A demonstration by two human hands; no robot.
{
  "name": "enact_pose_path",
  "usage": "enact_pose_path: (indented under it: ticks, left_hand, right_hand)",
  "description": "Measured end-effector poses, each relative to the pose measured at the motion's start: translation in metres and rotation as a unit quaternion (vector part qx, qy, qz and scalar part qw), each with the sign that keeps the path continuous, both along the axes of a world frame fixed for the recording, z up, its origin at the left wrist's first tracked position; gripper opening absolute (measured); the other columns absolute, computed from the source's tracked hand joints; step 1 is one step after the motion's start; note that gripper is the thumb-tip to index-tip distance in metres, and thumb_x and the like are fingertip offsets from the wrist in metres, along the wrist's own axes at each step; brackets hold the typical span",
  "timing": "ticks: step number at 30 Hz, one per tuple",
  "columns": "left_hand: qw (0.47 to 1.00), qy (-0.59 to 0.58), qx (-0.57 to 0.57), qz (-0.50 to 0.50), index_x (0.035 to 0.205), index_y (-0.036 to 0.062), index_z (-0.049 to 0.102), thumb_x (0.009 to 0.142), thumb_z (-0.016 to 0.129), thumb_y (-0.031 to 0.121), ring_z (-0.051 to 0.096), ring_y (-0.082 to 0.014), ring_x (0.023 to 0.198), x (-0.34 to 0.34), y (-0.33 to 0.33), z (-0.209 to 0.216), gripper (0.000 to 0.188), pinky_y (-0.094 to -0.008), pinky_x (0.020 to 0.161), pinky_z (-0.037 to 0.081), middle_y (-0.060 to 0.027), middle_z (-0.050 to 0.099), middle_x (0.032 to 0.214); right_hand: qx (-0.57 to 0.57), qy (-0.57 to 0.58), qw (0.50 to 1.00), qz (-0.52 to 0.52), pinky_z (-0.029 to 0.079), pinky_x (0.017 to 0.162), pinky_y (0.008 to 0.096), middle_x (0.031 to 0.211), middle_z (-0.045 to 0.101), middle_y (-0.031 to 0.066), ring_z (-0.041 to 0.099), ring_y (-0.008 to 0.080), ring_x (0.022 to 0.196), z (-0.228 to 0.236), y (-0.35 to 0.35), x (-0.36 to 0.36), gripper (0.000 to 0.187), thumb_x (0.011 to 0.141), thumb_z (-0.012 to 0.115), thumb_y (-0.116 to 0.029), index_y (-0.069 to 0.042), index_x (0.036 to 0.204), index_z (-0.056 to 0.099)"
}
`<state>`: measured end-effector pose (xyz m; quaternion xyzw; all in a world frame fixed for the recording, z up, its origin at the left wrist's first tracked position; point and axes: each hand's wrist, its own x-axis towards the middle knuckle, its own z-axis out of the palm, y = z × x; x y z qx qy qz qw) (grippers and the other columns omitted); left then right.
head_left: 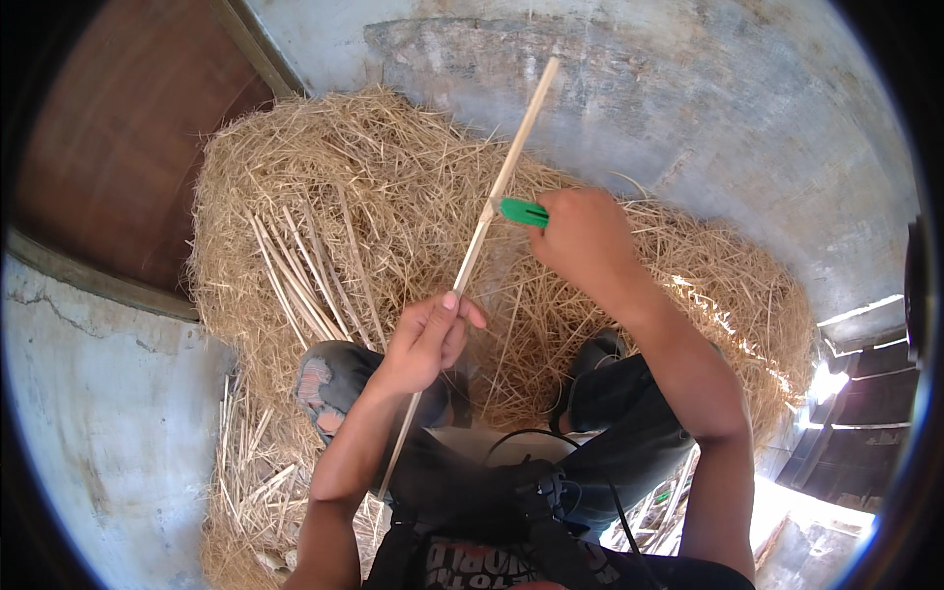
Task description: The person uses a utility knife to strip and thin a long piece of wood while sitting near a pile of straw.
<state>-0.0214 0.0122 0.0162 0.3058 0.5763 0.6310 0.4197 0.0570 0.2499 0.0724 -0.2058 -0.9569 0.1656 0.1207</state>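
A long, thin pale stick [518, 138], split wood or bamboo by its look, slants from above my lap up toward the wall. My left hand [430, 337] is closed round its lower part, thumb on top, and the tail end runs down past my wrist over my thigh. In my right hand [585, 236] is a green-handled utility knife [524, 211], gripped from the right. The knife's front end meets the stick about midway along it; the blade itself is hard to make out.
Straw [393, 187] is heaped in front of me and around my feet. Several pale sticks [305, 280] lie on it at left. Behind rises a worn grey-blue wall [669, 98], with a brown panel [138, 128] at upper left. Thin scraps [246, 452] lie at lower left.
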Motion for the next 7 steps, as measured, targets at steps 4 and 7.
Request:
enact_pose_path:
  ticks: [4, 7]
  left_hand:
    - [0.999, -0.037, -0.006, -0.005, 0.099, 0.0003, 0.058, 0.114, 0.035, 0.036, 0.03, -0.0063, 0.044, 0.001, -0.006, -0.005, 0.045, -0.0245, 0.044, 0.027, 0.0044, 0.035, 0.054]
    - [0.999, 0.0, -0.032, -0.022, 0.1, 0.0009, 0.057, 0.114, 0.036, 0.036, 0.029, -0.0071, 0.043, 0.008, -0.01, -0.008, 0.044, -0.025, 0.043, 0.027, 0.0032, 0.033, 0.054]
  right_hand:
    - [0.022, -0.054, 0.998, -0.013, 0.056, 0.065, 0.0476, 0.073, 0.069, 0.0184, 0.07, 0.0364, 0.069, -0.005, 0.0, -0.01, 0.012, 0.085, 0.069, -0.016, -0.005, 0.081, 0.072]
    - [-0.02, -0.032, 0.997, -0.06, 0.056, 0.064, 0.0471, 0.076, 0.071, 0.0171, 0.071, 0.0329, 0.069, 0.0, 0.012, -0.014, 0.011, 0.085, 0.071, -0.017, -0.007, 0.088, 0.074]
